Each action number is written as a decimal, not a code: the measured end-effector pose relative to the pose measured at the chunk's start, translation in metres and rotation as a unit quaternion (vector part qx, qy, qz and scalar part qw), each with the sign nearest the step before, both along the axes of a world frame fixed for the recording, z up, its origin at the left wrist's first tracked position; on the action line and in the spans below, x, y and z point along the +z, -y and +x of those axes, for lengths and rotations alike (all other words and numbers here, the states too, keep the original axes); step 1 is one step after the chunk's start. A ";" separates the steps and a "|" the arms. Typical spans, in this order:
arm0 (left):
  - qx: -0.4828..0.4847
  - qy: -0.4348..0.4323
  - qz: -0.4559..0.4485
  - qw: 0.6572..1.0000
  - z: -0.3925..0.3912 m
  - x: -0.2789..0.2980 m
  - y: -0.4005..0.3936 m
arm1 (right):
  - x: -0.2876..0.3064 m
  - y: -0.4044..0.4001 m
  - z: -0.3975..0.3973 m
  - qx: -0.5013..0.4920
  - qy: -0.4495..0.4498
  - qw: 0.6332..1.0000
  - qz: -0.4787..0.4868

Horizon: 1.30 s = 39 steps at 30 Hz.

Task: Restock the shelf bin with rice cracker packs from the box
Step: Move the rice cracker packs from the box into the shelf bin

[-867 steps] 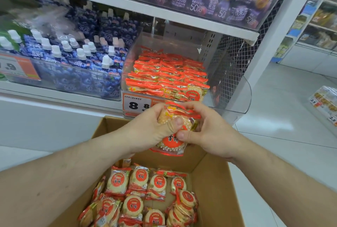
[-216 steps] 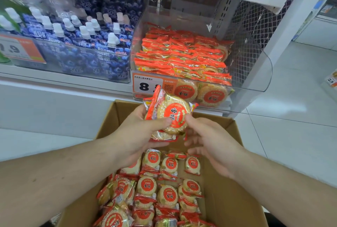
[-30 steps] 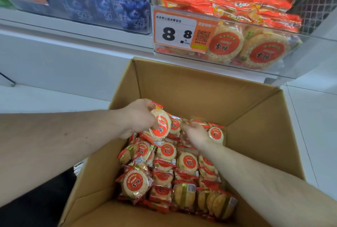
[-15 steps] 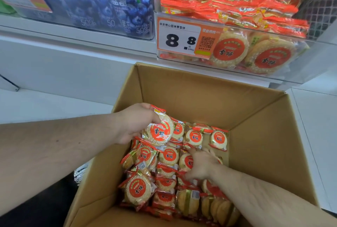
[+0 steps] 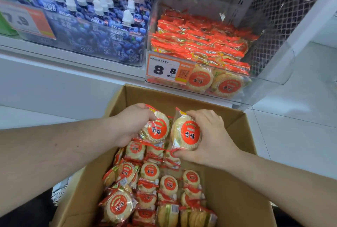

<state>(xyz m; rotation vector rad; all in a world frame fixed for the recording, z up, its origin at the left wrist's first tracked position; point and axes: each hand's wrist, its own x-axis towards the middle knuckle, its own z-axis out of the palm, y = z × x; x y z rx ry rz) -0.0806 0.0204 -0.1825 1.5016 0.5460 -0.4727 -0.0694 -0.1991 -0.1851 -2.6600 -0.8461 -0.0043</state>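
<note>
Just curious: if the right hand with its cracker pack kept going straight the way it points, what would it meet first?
Probably the pack held in the left hand: the right hand points leftward at it, its own pack nearly touching, though depth is unclear.

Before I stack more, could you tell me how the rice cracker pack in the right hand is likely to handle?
The clear, red-labelled rice cracker pack probably feels light; the right hand lifts it by its edges alone. Its glossy film looks slippery. The round crackers inside seem stiff but brittle, so squeezing risks cracking them.
</note>
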 end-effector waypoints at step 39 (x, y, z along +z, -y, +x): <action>-0.260 0.540 0.268 0.754 0.002 0.074 0.052 | 0.089 0.020 0.009 0.039 -0.022 0.983 0.178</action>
